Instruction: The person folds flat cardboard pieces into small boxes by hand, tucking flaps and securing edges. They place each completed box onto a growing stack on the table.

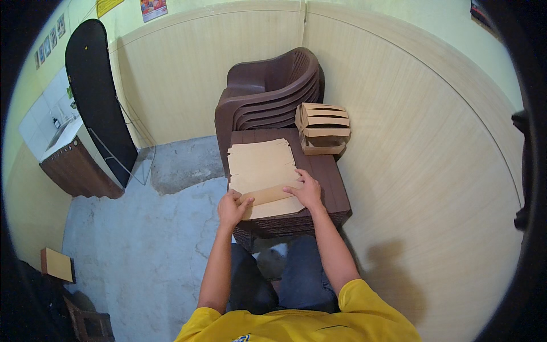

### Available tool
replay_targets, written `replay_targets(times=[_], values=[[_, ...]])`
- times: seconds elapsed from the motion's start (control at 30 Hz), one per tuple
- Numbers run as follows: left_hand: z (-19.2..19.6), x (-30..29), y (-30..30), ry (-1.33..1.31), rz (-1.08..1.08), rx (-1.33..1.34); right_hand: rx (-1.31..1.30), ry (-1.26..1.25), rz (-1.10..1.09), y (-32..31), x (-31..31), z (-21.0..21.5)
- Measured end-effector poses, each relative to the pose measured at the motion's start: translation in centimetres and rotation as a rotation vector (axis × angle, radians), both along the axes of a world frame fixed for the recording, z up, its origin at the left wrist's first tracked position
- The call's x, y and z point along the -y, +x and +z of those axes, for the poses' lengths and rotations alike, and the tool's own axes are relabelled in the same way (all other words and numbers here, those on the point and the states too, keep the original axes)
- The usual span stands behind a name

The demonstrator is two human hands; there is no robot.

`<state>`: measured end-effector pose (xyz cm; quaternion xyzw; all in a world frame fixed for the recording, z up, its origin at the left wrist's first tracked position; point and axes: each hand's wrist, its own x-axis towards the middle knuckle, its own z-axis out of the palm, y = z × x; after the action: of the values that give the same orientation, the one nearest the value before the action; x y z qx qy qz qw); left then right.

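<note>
A flat brown cardboard box blank [261, 161] with slits along its edges lies on a small dark brown table [333, 191]. Across its near part a strip is raised along a crease. My left hand [231, 210] grips the left end of that strip, thumb on the near face and fingers curled around the edge. At the opposite end my right hand [308, 191] pinches the cardboard in the same way, its thumb pointing inward. The undersides of my fingers are partly hidden by the card.
Several folded cardboard boxes [325, 126] are stacked at the table's far right corner, close to the wall. Behind the table stand stacked brown plastic chairs [268, 85]. A black ironing board [94, 97] leans at the left near a sink counter [68, 139].
</note>
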<state>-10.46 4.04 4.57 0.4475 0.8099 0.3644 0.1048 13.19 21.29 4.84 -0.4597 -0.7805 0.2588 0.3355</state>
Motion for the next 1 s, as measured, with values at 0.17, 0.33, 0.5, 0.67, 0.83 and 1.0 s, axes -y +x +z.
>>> replay_targets(times=[0.17,0.33,0.5,0.67,0.83,1.0], values=[[-1.0,0.0,0.0,0.292,-0.058,0.132,0.060,-0.027,-0.066,-1.1,-0.1,-0.4],[-2.3,0.2,0.6,0.339,-0.094,-0.056,0.254,0.263,-0.279,-4.7,5.5,0.4],[-2.4,0.4,0.6,0.328,-0.102,-0.063,0.187,0.201,-0.185,-7.4,9.4,1.9],[-2.4,0.6,0.2,0.283,-0.107,0.021,0.265,0.148,-0.264,-6.0,7.5,1.7],[-2.6,0.7,0.1,0.329,-0.121,0.001,0.298,0.130,-0.390,-0.3,3.5,1.3],[-2.4,0.9,0.4,0.299,-0.126,-0.019,0.444,0.193,-0.425,0.3,1.8,2.2]])
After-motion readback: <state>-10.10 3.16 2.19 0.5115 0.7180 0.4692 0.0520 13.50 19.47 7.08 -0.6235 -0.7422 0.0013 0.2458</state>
